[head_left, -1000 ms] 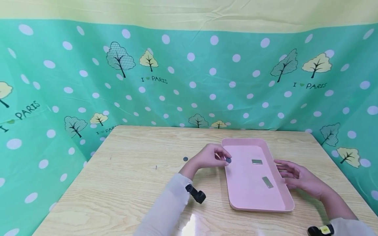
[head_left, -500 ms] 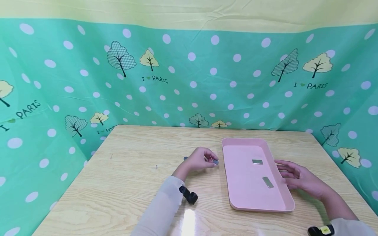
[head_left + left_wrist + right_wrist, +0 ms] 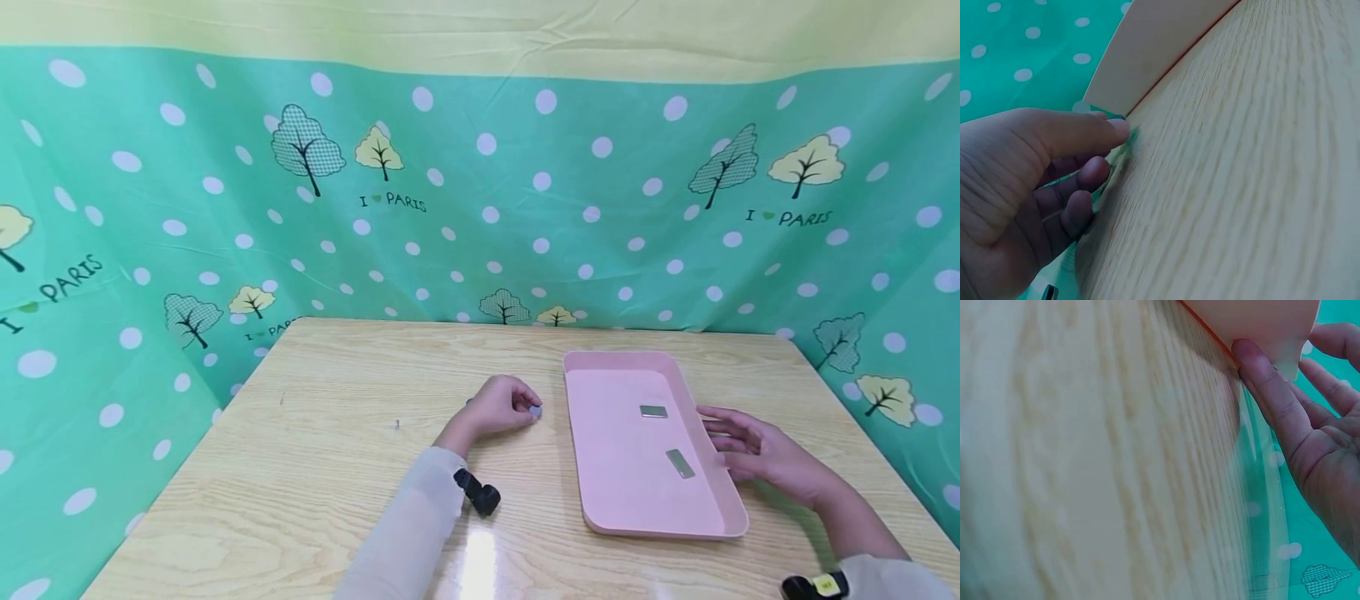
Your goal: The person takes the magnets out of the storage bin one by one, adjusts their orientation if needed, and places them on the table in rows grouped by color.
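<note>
Left of the pink tray point(image 3: 626, 467), my left hand point(image 3: 495, 408) pinches a small dark round disc point(image 3: 536, 411) between thumb and fingertips, low over the table. In the left wrist view the thumb point(image 3: 1094, 134) covers most of that disc. Behind the left wrist, a sliver of a second dark disc point(image 3: 469, 402) shows on the table. My right hand point(image 3: 761, 454) touches the tray's right wall, fingers loosely extended. The right wrist view shows the thumb point(image 3: 1266, 381) against the tray's outer side. Two flat greenish-grey rectangular pieces, one farther back point(image 3: 653, 412) and one nearer point(image 3: 680, 463), lie inside the tray.
A wooden table point(image 3: 300, 467) carries everything. A tiny upright bit point(image 3: 397, 425) stands on it to the left. Green dotted curtain point(image 3: 420, 250) hangs behind and at both sides.
My left hand has drawn back leftward from the tray's left rim to the table beside it, the disc still between its fingers. The second disc became mostly hidden. My right hand and the tray stayed put.
</note>
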The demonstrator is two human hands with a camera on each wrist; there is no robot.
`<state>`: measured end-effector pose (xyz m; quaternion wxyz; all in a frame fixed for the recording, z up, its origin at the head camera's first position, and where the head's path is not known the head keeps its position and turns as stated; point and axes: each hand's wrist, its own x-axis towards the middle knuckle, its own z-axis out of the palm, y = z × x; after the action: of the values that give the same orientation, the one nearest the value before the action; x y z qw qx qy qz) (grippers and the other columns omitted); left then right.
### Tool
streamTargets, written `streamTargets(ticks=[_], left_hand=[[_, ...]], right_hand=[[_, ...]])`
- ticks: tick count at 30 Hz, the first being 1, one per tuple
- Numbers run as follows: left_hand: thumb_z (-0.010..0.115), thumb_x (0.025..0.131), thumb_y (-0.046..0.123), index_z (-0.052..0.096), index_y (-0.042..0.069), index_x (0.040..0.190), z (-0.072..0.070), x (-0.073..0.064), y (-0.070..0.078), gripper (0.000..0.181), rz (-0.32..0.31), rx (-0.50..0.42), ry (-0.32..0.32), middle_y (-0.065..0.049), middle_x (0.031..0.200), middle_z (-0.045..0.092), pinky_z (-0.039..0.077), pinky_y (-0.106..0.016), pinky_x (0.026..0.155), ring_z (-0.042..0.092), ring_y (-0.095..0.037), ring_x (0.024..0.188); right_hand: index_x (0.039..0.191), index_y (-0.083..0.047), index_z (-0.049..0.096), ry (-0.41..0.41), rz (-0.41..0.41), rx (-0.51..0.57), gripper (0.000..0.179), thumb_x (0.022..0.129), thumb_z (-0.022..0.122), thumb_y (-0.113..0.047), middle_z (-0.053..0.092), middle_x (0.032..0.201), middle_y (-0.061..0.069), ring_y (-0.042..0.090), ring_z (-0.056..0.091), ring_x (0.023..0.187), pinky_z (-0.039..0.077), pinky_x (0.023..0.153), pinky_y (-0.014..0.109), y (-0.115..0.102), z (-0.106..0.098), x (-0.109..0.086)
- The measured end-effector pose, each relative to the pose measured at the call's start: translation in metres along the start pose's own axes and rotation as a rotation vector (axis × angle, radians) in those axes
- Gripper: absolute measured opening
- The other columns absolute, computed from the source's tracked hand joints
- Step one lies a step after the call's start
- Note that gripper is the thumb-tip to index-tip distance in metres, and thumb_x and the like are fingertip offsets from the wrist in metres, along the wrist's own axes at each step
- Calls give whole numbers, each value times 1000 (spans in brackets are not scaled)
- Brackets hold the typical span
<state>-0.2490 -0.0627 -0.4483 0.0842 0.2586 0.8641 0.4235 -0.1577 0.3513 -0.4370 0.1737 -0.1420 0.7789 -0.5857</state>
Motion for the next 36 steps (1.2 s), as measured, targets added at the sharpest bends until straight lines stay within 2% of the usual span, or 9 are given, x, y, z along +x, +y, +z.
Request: streamTargets(ticks=[11, 20, 29, 36], left_hand=[[75, 81, 5, 76, 6, 92, 0, 4, 0, 12, -26, 76, 21, 6, 78, 65, 50, -20, 65, 57, -5, 68], [76, 80, 5, 77, 9, 89, -1, 6, -1, 10, 10, 144, 34, 6, 79, 65, 49, -21, 66, 55, -5, 69], [75, 80, 4, 76, 8, 89, -2, 5, -1, 10, 10, 125, 32, 5, 78, 65, 49, -21, 65, 56, -6, 68], [76, 78, 2, 75, 7, 91, -4, 3, 0, 14, -8, 39, 40, 3, 83, 64, 51, -22, 67, 58, -8, 72]], right_hand=[[149, 3, 25, 7, 5, 12, 63, 96, 57, -4, 56, 126, -17, 3, 59, 111, 57, 82, 42, -1, 1, -1], [149, 3, 24, 1, -8, 14, 63, 96, 57, -3, 57, 126, -16, 5, 59, 111, 57, 81, 43, -1, 0, -1], [150, -3, 29, -13, -29, 26, 60, 96, 56, -1, 56, 128, -15, 4, 59, 111, 57, 81, 41, -1, 1, -2], [149, 1, 26, -7, -10, 18, 62, 96, 57, -2, 57, 126, -17, 3, 59, 111, 57, 81, 42, -1, 0, -1]])
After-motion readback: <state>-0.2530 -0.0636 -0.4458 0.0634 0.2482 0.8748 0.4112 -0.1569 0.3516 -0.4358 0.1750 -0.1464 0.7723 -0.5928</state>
